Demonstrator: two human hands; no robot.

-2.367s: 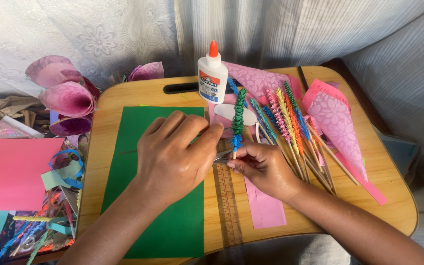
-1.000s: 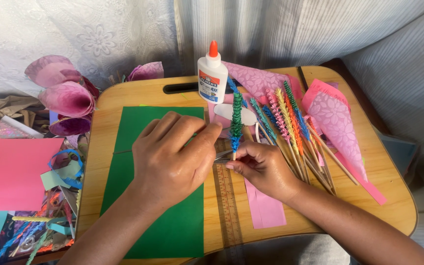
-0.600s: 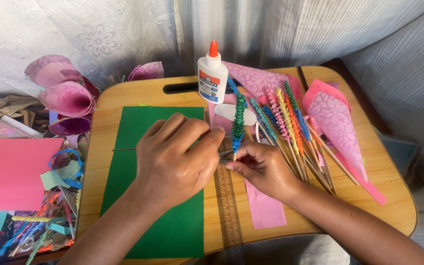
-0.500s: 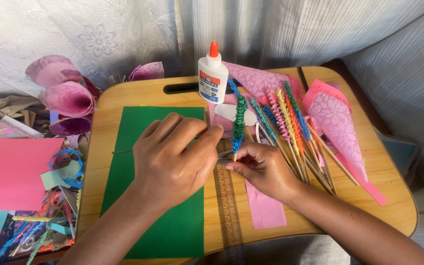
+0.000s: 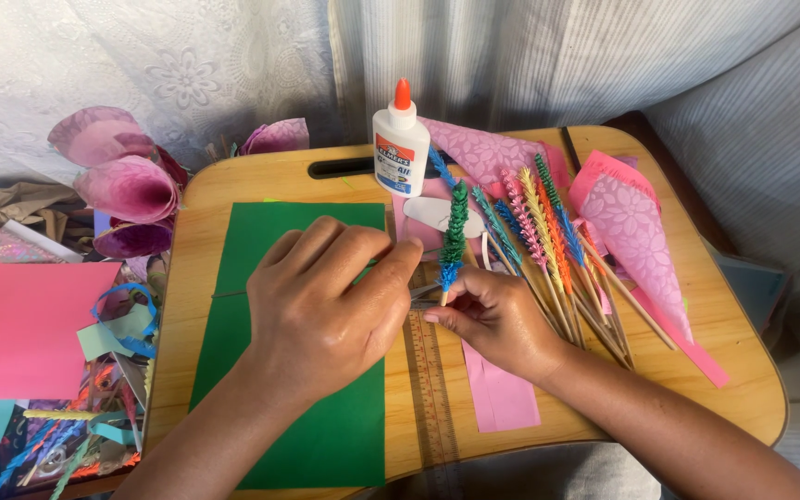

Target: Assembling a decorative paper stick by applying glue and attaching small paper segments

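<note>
A pale curtain hangs behind a small wooden lap surface (image 5: 724,361) with a carry slot at its far edge. The left hand (image 5: 326,310) lies over a green paper sheet (image 5: 326,435), fingers curled together, its grip seemingly nipping something thin at the fingertips, though what exactly cannot be told. The right hand (image 5: 497,315) pinches the lower end of a stick wrapped in green and blue fringed paper (image 5: 454,236), held upright just beside the left fingertips, apparently so both hands can work the wrap at its base. A ruler (image 5: 431,389) and a pink strip (image 5: 497,393) lie under the hands. Finished fringed sticks (image 5: 548,241) fan out beside pink paper cones (image 5: 636,231); a white glue bottle (image 5: 401,148) stands behind. No container holds anything; scraps lie loose at left.
</note>
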